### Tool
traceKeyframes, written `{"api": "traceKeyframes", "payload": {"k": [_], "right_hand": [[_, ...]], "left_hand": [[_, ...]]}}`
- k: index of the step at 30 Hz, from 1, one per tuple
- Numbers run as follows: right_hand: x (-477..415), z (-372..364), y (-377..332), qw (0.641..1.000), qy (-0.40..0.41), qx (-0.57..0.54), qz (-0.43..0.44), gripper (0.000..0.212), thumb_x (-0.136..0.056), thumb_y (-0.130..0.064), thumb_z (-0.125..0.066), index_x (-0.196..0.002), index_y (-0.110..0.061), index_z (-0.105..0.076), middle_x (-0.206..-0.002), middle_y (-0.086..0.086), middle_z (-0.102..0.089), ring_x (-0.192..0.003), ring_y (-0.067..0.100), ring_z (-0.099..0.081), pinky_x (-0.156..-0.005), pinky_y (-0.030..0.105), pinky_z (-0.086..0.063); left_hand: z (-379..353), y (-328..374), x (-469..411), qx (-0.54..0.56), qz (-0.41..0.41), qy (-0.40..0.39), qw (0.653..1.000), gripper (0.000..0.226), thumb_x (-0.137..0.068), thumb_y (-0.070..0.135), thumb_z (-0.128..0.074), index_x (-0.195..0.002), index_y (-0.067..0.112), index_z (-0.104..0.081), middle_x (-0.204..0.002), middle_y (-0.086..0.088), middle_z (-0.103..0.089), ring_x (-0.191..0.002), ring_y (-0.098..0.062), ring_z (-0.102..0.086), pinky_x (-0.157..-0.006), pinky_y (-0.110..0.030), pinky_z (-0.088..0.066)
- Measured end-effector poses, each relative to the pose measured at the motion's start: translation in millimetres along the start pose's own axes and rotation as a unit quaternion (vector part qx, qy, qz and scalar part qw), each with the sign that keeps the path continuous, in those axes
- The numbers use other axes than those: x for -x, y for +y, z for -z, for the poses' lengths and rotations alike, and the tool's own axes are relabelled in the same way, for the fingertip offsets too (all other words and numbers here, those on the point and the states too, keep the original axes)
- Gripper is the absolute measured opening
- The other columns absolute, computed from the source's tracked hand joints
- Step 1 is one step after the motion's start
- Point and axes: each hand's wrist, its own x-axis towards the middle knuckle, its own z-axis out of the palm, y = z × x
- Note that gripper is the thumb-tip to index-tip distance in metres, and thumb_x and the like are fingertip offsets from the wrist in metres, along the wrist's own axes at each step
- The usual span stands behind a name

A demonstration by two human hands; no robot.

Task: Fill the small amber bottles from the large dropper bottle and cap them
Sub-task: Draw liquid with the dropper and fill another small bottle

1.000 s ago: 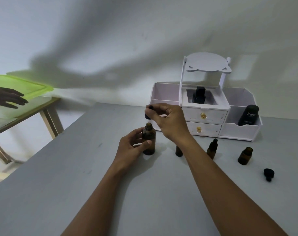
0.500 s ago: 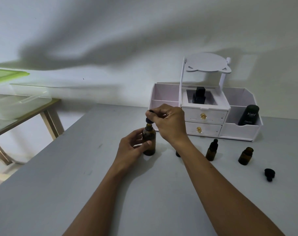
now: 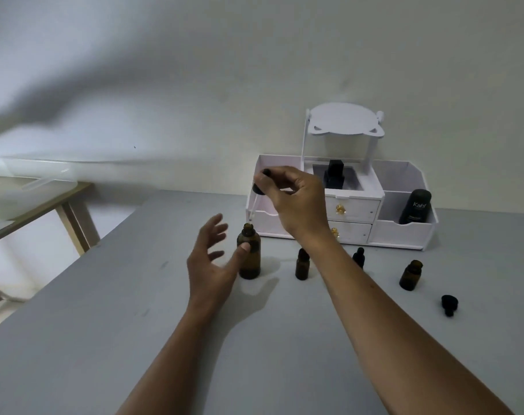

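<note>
Head view, grey table. Large amber dropper bottle upright near table centre, neck uncapped. Left hand beside it on the left, fingers spread and loose, thumb tip at the bottle's shoulder, grasping nothing. Right hand raised above and just right of the bottle, fingertips pinched on the black bulb and collar of the dropper; clear glass pipette hanging down at a slight tilt, tip just above the open neck, apart from it. Small amber bottles in a row to the right: capped small bottle nearest the large one; dropper-topped small bottle partly hidden behind the right forearm; open small bottle without cap farther right. Loose black cap lying on the table right of and nearer than the open bottle. White organiser at the back against the wall, two drawers with gold knobs, a raised shelf on top; black square-capped bottle in the centre compartment; black container in the right compartment, lettered "Kahf", smaller print beneath unreadable. Translucent plastic tub on a wooden side table at far left.
</note>
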Motion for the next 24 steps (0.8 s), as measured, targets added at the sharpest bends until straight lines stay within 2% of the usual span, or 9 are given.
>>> {"api": "traceKeyframes", "payload": {"k": [3,5,8,10,13,15,17,22,24], "right_hand": [[-9.9,16.3,-13.6,0.998,0.025,-0.042,0.026,0.017,-0.089,-0.021,-0.074,-0.1,-0.009,-0.077,-0.088,0.002,-0.078,-0.082,0.014,-0.075,-0.08,0.03,-0.061],[-15.8,30.2,-21.7,0.995,0.043,-0.082,0.031,0.013,-0.089,-0.017,-0.074,-0.097,-0.007,-0.077,-0.084,0.005,-0.078,-0.079,0.016,-0.075,-0.078,0.029,-0.061],[-20.6,57.2,-27.9,0.991,0.074,-0.099,0.043,0.009,-0.089,-0.014,-0.073,-0.094,-0.007,-0.077,-0.081,0.007,-0.077,-0.077,0.017,-0.075,-0.071,0.023,-0.057],[-20.1,79.1,-27.6,0.991,0.087,-0.091,0.047,0.008,-0.09,-0.015,-0.073,-0.094,-0.009,-0.077,-0.081,0.005,-0.077,-0.078,0.017,-0.074,-0.068,0.027,-0.058],[-15.6,116.9,-21.8,0.991,0.105,-0.058,0.058,0.008,-0.089,-0.016,-0.073,-0.097,-0.015,-0.076,-0.08,-0.01,-0.077,-0.08,0.009,-0.074,-0.075,0.025,-0.058],[-10.8,141.3,-15.8,0.992,0.11,-0.038,0.047,0.012,-0.089,-0.018,-0.073,-0.101,-0.019,-0.076,-0.088,-0.011,-0.077,-0.088,0.01,-0.074,-0.083,0.028,-0.059],[-6.2,166.9,-8.6,0.994,0.109,-0.014,0.029,0.015,-0.09,-0.02,-0.073,-0.105,-0.018,-0.075,-0.094,-0.008,-0.077,-0.093,0.013,-0.074,-0.084,0.031,-0.06],[2.1,219.5,7.5,0.995,0.097,0.037,-0.009,0.012,-0.089,-0.019,-0.074,-0.099,-0.014,-0.077,-0.087,-0.002,-0.078,-0.085,0.02,-0.075,-0.083,0.033,-0.061],[4.3,230.6,13.1,0.995,0.095,0.03,-0.022,0.009,-0.087,-0.014,-0.075,-0.095,-0.011,-0.077,-0.079,-0.004,-0.078,-0.077,0.014,-0.075,-0.077,0.027,-0.059]], "left_hand": [[-7.7,20.0,9.3,0.007,-0.046,0.095,0.994,0.053,-0.081,0.034,-0.075,-0.13,0.027,-0.057,-0.114,0.006,-0.067,-0.107,-0.012,-0.064,-0.08,-0.026,-0.053],[-16.1,34.8,16.1,0.017,-0.076,0.123,0.989,0.04,-0.083,0.025,-0.073,-0.121,0.022,-0.061,-0.1,0.006,-0.067,-0.097,-0.013,-0.066,-0.078,-0.028,-0.052],[-35.3,57.2,30.7,0.066,-0.11,0.095,0.987,0.023,-0.085,0.013,-0.069,-0.108,0.016,-0.065,-0.083,0.004,-0.066,-0.077,-0.013,-0.065,-0.07,-0.024,-0.051],[-51.4,70.2,42.8,0.103,-0.096,0.034,0.989,0.018,-0.085,0.011,-0.069,-0.101,0.02,-0.067,-0.077,0.007,-0.066,-0.071,-0.014,-0.065,-0.067,-0.022,-0.052],[-80.9,85.8,60.6,0.126,-0.026,-0.113,0.985,0.019,-0.088,0.011,-0.073,-0.1,0.025,-0.071,-0.086,0.009,-0.072,-0.081,-0.012,-0.07,-0.075,-0.022,-0.056],[-101.0,93.8,69.7,0.138,0.04,-0.212,0.967,0.023,-0.089,0.015,-0.075,-0.109,0.027,-0.072,-0.097,0.009,-0.075,-0.095,-0.008,-0.071,-0.081,-0.02,-0.056],[-123.3,98.1,76.4,0.146,0.098,-0.279,0.944,0.034,-0.089,0.02,-0.076,-0.121,0.029,-0.069,-0.112,0.01,-0.074,-0.107,-0.004,-0.068,-0.087,-0.017,-0.055],[-176.8,97.0,83.1,0.113,0.14,-0.333,0.926,0.056,-0.088,0.021,-0.077,-0.14,0.024,-0.057,-0.139,0.006,-0.062,-0.123,-0.005,-0.058,-0.101,-0.019,-0.047],[-193.7,94.3,83.3,0.086,0.136,-0.327,0.931,0.061,-0.089,0.019,-0.076,-0.145,0.021,-0.051,-0.146,0.005,-0.056,-0.129,-0.008,-0.054,-0.104,-0.019,-0.041]]}}
